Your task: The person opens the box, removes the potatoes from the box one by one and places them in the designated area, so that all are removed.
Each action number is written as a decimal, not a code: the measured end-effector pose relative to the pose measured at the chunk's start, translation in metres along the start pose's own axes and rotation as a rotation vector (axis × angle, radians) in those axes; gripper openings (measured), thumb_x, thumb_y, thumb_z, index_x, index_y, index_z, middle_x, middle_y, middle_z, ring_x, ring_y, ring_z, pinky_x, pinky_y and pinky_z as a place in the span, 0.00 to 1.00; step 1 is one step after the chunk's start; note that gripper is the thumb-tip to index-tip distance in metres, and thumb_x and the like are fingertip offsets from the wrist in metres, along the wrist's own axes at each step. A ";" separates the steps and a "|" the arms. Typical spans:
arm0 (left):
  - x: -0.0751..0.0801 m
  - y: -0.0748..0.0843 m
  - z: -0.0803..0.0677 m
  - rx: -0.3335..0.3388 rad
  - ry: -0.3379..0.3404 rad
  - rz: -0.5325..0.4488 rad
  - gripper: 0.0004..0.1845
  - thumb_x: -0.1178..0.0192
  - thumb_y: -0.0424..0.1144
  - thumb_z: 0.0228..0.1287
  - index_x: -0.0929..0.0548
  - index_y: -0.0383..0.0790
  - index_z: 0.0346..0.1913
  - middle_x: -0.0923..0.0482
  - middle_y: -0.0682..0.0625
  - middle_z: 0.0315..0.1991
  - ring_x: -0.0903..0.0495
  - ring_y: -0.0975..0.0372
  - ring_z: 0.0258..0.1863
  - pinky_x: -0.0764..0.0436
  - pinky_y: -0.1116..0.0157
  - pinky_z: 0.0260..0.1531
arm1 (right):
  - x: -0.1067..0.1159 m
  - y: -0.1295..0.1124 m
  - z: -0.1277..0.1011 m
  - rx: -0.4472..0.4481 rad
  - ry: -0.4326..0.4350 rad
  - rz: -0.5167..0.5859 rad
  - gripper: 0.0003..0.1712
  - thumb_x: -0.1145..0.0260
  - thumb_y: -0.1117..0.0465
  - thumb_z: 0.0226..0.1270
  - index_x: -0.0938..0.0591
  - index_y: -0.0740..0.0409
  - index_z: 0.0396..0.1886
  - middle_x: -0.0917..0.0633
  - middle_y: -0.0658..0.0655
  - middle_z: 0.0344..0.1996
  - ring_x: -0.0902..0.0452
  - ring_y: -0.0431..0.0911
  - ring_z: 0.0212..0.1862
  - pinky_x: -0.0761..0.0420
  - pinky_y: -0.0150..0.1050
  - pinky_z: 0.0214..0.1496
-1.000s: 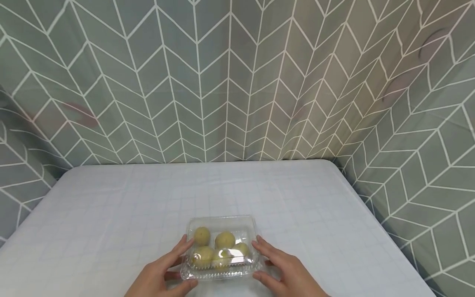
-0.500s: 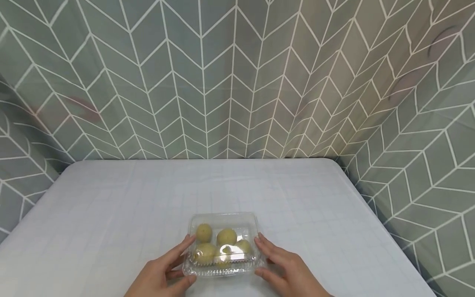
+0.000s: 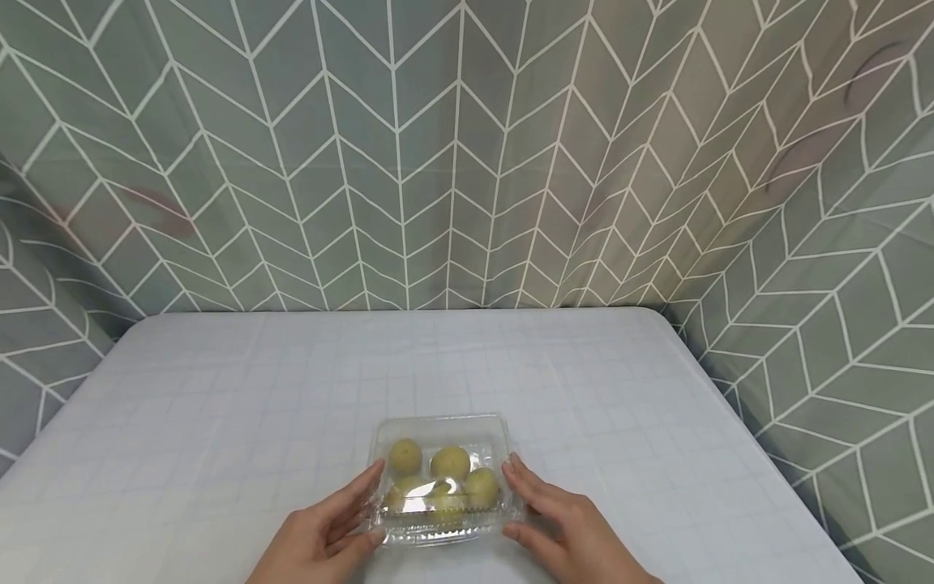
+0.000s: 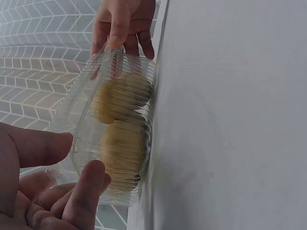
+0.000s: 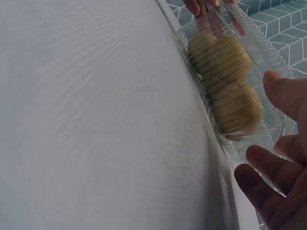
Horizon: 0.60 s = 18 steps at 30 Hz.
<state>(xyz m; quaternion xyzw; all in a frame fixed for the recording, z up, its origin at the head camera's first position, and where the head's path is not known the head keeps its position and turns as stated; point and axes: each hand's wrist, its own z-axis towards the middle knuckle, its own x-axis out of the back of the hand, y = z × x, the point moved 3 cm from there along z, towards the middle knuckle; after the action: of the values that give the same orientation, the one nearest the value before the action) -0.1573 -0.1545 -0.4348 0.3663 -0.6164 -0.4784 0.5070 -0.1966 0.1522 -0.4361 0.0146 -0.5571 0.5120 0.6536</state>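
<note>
A clear plastic clamshell container with a ribbed rim is at the near middle of the table, its lid closed. Inside lie several round yellow-green fruits, seen through the glare on the lid. My left hand grips the container's left edge, thumb at the near corner and fingers along the side. On the opposite edge, my right hand holds it the same way. In the left wrist view, the container's ribbed side shows close over the white cloth, with the fruits resting against the wall.
A white cloth with a faint grid covers the table. Grey-green curtains with white chevron lines hang behind it and along both sides.
Both hands stay on the container, which has shifted slightly away from me and to the right. The fruits inside have moved a little. The view itself has shifted slightly.
</note>
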 end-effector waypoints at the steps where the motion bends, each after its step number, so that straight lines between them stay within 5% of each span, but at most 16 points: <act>1: 0.000 0.000 0.000 0.000 0.004 0.003 0.37 0.30 0.42 0.62 0.32 0.43 0.73 0.34 0.36 0.68 0.23 0.53 0.57 0.20 0.68 0.46 | 0.000 0.000 0.000 0.000 0.002 -0.005 0.36 0.31 0.52 0.67 0.30 0.56 0.72 0.30 0.59 0.68 0.28 0.50 0.63 0.24 0.39 0.59; 11: 0.001 -0.002 0.001 0.050 -0.012 0.023 0.39 0.30 0.47 0.61 0.33 0.44 0.74 0.37 0.33 0.69 0.23 0.46 0.57 0.18 0.66 0.44 | 0.002 0.001 0.000 0.004 -0.003 -0.020 0.36 0.31 0.51 0.68 0.29 0.56 0.72 0.30 0.59 0.68 0.28 0.50 0.64 0.23 0.41 0.59; 18: 0.001 -0.001 0.001 0.035 -0.029 0.011 0.39 0.30 0.48 0.61 0.32 0.44 0.73 0.37 0.30 0.67 0.20 0.50 0.54 0.18 0.66 0.43 | 0.005 0.002 -0.001 0.028 0.013 -0.004 0.37 0.30 0.53 0.66 0.31 0.56 0.73 0.29 0.59 0.68 0.29 0.48 0.65 0.32 0.26 0.62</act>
<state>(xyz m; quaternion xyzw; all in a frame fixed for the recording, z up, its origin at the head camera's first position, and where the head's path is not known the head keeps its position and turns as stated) -0.1584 -0.1556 -0.4357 0.3644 -0.6341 -0.4701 0.4941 -0.1984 0.1571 -0.4339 0.0212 -0.5457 0.5186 0.6579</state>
